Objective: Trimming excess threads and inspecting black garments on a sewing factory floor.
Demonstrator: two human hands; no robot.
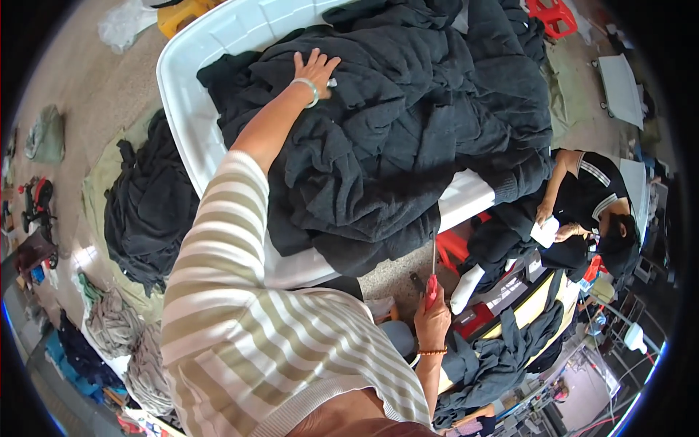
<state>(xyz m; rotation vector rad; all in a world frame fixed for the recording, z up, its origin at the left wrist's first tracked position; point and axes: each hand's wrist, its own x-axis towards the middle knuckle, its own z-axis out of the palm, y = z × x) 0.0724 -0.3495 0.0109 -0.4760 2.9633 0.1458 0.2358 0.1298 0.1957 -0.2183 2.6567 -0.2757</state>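
My left hand [315,73] lies with spread fingers on a large heap of dark knitted garments [408,95]. A pale bangle [309,90] circles that wrist. The heap fills a white plastic tub [177,109] and hangs over its near rim. To the lower right, my right hand [432,320] is closed around a red-handled tool [431,288] with a long, thin metal shaft. Its shaft points away from me, and the far end reaches the hanging edge of the dark cloth. Whether it is one blade or two, I cannot tell.
Another dark pile [149,204] lies on a cloth left of the tub. Right of it, a seated person [593,204] in black handles something white beside a table [510,313] with dark garments. Red stools [555,16] stand nearby; grey cloth [113,324] lies lower left.
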